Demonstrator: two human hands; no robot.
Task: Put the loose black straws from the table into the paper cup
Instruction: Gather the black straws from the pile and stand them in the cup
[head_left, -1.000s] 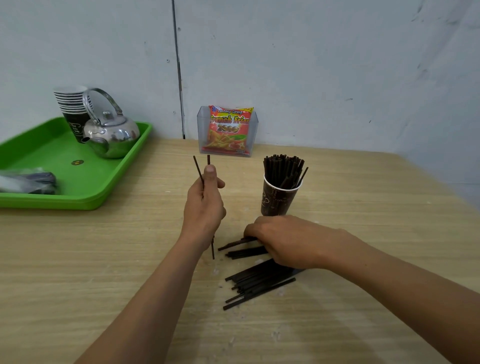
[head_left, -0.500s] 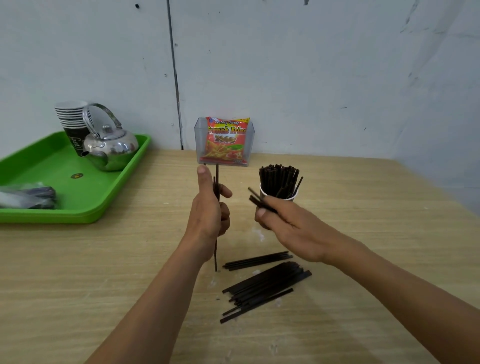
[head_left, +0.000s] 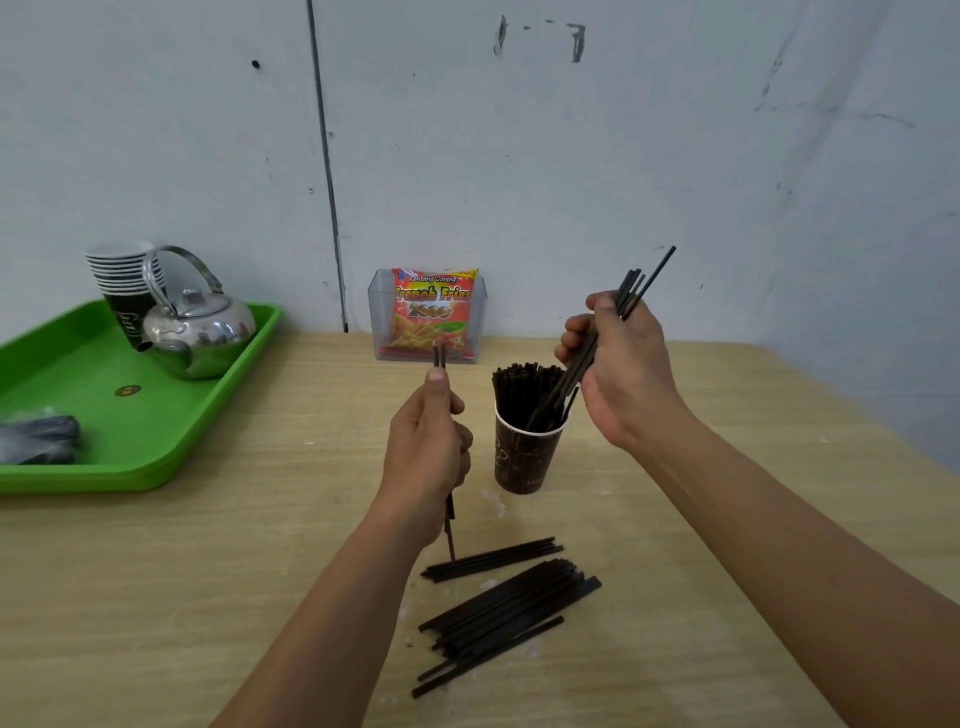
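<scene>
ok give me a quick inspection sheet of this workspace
surface: wooden table, pale specks near the straws
job's things: cup upright, packed with straws; two groups of loose straws lie on the table
clutter: green tray with kettle, cup stack and dark bag; snack packet in a clear holder by the wall
hands: left hand grips upright straws; right hand grips a bundle, lower ends in the cup's mouth
cables: nothing seen
surroundings: grey wall, scuffed
</scene>
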